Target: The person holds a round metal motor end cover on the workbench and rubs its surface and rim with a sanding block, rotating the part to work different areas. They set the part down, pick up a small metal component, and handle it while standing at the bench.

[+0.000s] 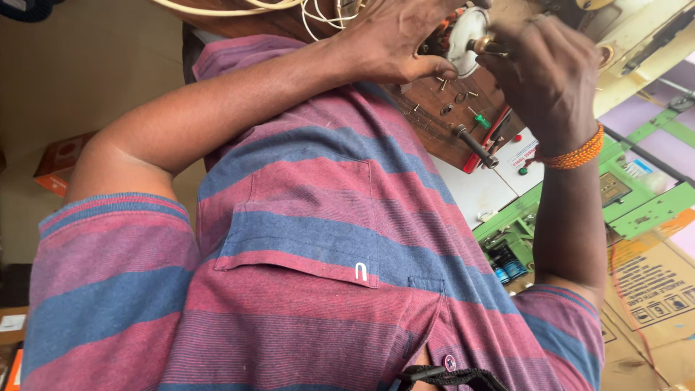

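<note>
My left hand (391, 36) reaches out over my striped shirt and grips a round motor-like part with a white disc face (463, 32), thumb pressed at its lower edge. My right hand (550, 80), with an orange beaded band at the wrist, is closed around a slim tool whose metal tip (486, 46) meets the middle of the white disc. Both hands work above a brown wooden board (434, 127). The rest of the part is hidden behind my fingers.
Loose screws and washers (452, 98), a green-handled screwdriver (479, 119), a black-handled tool (474, 145) and a red tool lie on the board. White wires (318, 11) hang at the top. A green and white panel (630, 195) and a cardboard box (651, 289) are at the right.
</note>
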Demonstrator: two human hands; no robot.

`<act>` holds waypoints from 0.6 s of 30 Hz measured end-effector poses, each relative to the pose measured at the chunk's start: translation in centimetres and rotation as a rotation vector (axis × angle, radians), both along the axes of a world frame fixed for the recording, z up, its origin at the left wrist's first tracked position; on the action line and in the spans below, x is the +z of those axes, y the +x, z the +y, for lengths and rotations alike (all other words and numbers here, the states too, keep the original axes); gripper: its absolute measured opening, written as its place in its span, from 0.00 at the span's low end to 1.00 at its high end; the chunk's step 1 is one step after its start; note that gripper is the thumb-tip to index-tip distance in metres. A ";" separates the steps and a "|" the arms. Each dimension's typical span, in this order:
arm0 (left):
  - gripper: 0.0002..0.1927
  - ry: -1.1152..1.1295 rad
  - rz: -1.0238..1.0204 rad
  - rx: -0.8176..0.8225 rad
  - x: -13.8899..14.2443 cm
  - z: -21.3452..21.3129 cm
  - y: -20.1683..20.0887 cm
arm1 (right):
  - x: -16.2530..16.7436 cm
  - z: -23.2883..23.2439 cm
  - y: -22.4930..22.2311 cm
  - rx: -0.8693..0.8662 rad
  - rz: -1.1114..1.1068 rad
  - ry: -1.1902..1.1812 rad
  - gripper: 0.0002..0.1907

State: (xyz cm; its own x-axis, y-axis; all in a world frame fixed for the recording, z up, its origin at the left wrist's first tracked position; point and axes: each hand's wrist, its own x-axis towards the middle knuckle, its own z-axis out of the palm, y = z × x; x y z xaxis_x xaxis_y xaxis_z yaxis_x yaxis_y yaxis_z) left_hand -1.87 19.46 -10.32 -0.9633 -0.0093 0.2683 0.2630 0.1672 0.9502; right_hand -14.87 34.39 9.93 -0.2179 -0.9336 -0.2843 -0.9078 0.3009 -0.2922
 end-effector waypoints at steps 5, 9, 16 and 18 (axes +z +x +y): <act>0.35 0.024 -0.076 -0.039 0.1 0.6 0.4 | -0.3 -0.3 0.6 -0.018 0.094 0.102 0.13; 0.33 0.039 -0.017 0.007 -0.2 1.2 0.8 | 0.2 -0.6 1.1 0.052 0.026 0.011 0.15; 0.32 0.135 0.053 0.022 -1.1 1.9 0.8 | -0.9 -0.9 1.9 -0.021 -0.013 0.038 0.08; 0.32 0.132 0.052 0.010 -1.4 2.2 0.3 | -1.0 -1.2 1.9 -0.046 0.044 0.087 0.09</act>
